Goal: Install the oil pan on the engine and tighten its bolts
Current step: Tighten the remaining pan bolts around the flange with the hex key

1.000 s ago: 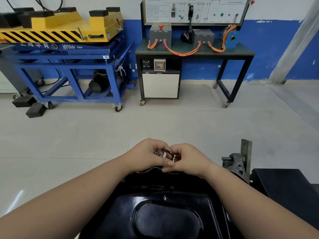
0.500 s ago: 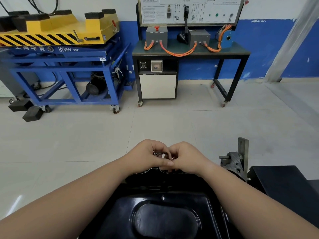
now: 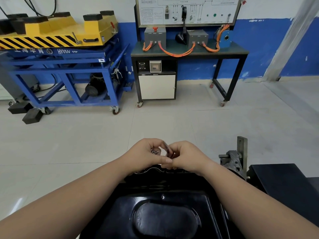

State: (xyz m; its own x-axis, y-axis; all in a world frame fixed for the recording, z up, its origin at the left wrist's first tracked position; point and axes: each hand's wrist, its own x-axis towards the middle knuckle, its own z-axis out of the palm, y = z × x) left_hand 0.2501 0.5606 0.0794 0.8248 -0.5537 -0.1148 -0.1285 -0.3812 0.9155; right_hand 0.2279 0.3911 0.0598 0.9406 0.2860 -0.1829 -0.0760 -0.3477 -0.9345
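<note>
The black oil pan [image 3: 165, 218] is lying near, centre. At its far edge the left hand [image 3: 146, 156] is curling round loose bolts [image 3: 154, 151] while the right hand [image 3: 186, 157] is pinching a bolt [image 3: 167, 147]; any fumbling risks one dropping onto the floor [image 3: 86, 144].

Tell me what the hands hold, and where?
The left hand cups small metal bolts in curled fingers; the right hand pinches another metal piece, the held part hidden.
</note>
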